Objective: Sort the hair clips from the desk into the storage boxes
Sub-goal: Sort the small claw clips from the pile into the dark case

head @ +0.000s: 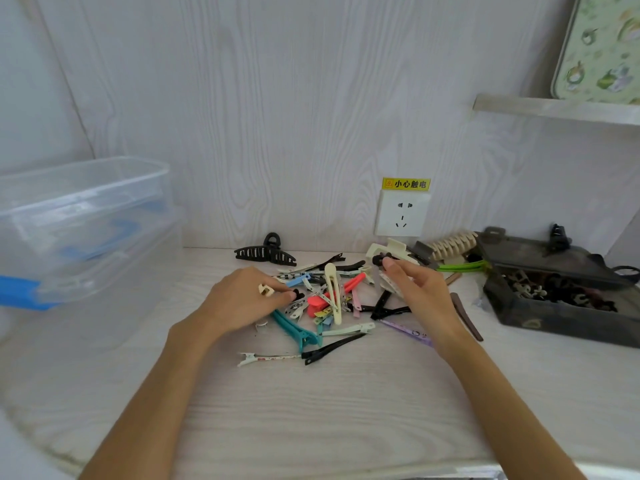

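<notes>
Black small clip [298,294] pinched by left hand [242,299]; right hand [412,285] curled.

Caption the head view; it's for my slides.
Two hands pick through a hair clip pile between clear boxes and a dark box.

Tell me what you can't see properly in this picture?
All in the head view:
- Clips under the left hand: its fingers cover them.
- What the right hand pinches: fingers hide most of it.
- Dark box contents: too small and dark to tell apart.
- Clear boxes: cut off by the left edge.
</notes>
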Action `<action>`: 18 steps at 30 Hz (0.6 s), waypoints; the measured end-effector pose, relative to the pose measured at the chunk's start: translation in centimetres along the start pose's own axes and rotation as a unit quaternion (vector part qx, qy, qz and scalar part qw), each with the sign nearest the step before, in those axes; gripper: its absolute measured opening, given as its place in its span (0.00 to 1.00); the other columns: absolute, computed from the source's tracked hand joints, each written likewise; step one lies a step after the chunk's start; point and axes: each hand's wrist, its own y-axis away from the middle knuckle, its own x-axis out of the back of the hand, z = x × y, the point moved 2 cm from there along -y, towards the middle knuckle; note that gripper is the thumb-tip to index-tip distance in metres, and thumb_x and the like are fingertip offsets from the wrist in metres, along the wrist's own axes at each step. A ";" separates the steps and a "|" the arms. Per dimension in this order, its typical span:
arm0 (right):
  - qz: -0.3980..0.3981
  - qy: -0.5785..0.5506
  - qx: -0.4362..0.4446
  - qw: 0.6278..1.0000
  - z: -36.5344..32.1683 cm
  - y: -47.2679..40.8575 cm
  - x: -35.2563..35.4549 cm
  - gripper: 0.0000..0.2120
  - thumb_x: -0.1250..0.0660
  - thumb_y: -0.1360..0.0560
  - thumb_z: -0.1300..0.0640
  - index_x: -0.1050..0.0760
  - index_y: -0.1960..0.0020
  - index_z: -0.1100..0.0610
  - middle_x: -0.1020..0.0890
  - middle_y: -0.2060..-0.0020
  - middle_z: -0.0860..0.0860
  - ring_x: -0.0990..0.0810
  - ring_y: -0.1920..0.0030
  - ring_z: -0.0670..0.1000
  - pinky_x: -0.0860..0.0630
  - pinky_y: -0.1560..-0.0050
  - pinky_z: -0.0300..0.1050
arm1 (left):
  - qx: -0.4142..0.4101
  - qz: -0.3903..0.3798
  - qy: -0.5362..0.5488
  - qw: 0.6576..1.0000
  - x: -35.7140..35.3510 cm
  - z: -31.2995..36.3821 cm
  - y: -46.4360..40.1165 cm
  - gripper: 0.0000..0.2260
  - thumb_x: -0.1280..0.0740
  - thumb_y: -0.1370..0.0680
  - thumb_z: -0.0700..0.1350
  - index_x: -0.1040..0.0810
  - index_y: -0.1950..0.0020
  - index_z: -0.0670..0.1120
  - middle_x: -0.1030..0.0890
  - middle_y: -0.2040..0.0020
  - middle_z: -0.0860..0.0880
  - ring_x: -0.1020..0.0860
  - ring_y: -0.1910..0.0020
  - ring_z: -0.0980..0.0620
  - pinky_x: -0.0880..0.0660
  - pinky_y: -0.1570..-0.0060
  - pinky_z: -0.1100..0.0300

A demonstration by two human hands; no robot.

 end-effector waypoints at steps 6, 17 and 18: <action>0.040 -0.020 0.033 0.998 -0.5 0.3 0.0 0.13 0.33 0.26 0.52 0.21 0.43 0.52 0.19 0.51 0.40 0.25 0.49 0.31 0.28 0.56 0.20 | -0.053 0.012 -0.048 0.997 -0.5 0.7 0.2 0.14 0.39 0.24 0.60 0.21 0.43 0.58 0.21 0.43 0.57 0.25 0.48 0.55 0.32 0.57 0.59; 0.012 -0.171 -0.012 0.985 -0.4 0.0 0.4 0.10 0.34 0.25 0.56 0.20 0.45 0.55 0.15 0.52 0.49 0.17 0.50 0.47 0.22 0.52 0.32 | 0.116 0.069 0.652 0.746 2.0 2.4 0.7 0.08 0.39 0.21 0.48 0.25 0.50 0.45 0.19 0.48 0.48 0.19 0.51 0.54 0.20 0.53 0.59; -0.005 -0.219 -0.035 0.975 -0.4 -0.2 0.4 0.11 0.35 0.25 0.58 0.22 0.44 0.58 0.16 0.49 0.51 0.17 0.48 0.50 0.21 0.49 0.37 | 0.146 0.044 0.716 0.682 2.0 2.3 0.8 0.07 0.38 0.21 0.46 0.25 0.49 0.43 0.18 0.48 0.45 0.19 0.49 0.52 0.20 0.53 0.59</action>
